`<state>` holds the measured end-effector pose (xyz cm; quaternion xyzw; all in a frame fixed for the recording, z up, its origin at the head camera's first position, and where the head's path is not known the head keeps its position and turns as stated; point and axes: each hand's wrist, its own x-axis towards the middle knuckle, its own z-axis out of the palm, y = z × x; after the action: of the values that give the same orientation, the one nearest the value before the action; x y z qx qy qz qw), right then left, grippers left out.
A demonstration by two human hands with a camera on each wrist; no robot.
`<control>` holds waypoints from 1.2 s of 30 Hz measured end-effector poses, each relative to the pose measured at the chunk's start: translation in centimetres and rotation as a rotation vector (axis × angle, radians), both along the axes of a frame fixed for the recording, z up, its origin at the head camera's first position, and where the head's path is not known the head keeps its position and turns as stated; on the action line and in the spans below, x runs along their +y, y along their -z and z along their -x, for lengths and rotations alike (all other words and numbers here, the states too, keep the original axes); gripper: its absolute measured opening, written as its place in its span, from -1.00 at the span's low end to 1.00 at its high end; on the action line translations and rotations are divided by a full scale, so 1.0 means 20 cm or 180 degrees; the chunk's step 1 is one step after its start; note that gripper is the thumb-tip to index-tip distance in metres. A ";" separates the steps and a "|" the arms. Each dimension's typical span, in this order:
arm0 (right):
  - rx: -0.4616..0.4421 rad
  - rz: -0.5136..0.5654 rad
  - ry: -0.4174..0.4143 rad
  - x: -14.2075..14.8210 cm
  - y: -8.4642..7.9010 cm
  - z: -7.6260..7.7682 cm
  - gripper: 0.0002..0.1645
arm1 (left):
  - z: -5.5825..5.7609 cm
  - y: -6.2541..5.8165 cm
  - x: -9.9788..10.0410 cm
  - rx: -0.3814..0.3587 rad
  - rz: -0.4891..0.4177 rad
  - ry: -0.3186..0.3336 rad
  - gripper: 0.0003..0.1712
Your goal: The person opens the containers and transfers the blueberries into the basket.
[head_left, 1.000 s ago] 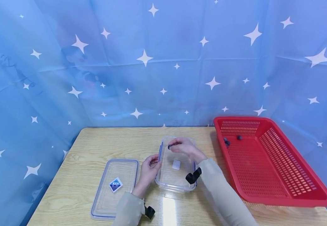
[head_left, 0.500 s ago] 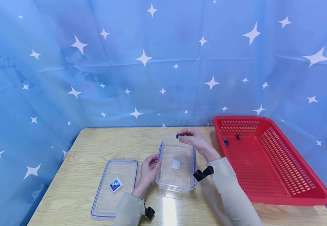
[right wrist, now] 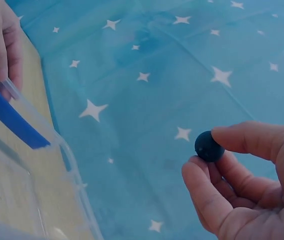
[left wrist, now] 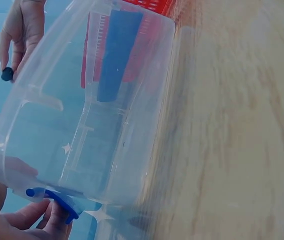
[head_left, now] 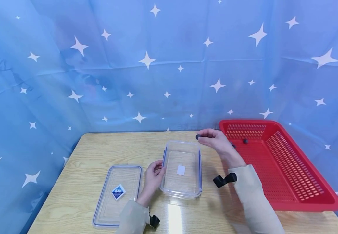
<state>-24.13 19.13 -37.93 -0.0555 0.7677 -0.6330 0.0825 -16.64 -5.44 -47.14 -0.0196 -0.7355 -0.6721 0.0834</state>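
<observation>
My right hand (head_left: 218,141) pinches a small dark round ball, which looks like a blueberry (right wrist: 209,146), between thumb and fingertips. It is in the air past the far right corner of a clear plastic food box (head_left: 183,185) and overlaps the basket's near side in the head view. The box is uncovered, with blue side clips and a white label on its floor. My left hand (head_left: 154,175) holds the box's left side, fingers curled around the blue clip (left wrist: 64,205). Its lid (head_left: 107,211), blue-edged with a diamond sticker, lies flat to the left, partly behind the left forearm.
A large red basket (head_left: 274,201) stands on the right of the wooden table (head_left: 122,146). A dark ball (head_left: 245,141) lies at its far end, and another (head_left: 233,146) shows partly behind the right hand. A blue star-patterned curtain (head_left: 157,74) hangs behind the table.
From above the box, my right hand has moved right and away toward the basket, still pinching the blueberry. The left hand and the box stay in place.
</observation>
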 end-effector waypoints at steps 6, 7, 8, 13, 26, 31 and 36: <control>0.0070 -0.0254 0.0121 0.11 -0.01 -0.02 -0.55 | 0.02 0.04 0.01 0.0029 -0.0044 -0.0066 -0.69; 0.0087 -0.0283 0.0136 0.13 -0.01 -0.03 -0.54 | 0.02 0.06 0.01 0.0041 -0.0048 -0.0088 -0.69; 0.0091 -0.0315 0.0154 0.15 -0.01 -0.03 -0.53 | 0.03 0.08 0.01 0.0046 -0.0034 -0.0119 -0.69; -0.0005 -0.0423 0.0295 0.25 -0.02 -0.06 -0.45 | 0.06 0.17 0.01 0.0092 0.0063 -0.0305 -0.70; 0.0058 0.0630 0.0433 0.50 -0.01 -0.12 -0.74 | 0.07 0.18 0.03 0.0187 0.0243 -0.0475 -0.71; 0.0131 0.0955 0.0493 0.58 0.00 -0.15 -0.79 | 0.07 0.18 0.04 0.0142 0.0223 -0.0509 -0.71; 0.0222 0.1193 0.0527 0.65 0.01 -0.16 -0.79 | 0.06 0.18 0.05 0.0081 0.0191 -0.0526 -0.71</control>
<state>-20.95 32.21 -38.20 -0.0285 0.6409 -0.7671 -0.0082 -17.87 -4.48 -50.78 0.0301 -0.7533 -0.6403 0.1473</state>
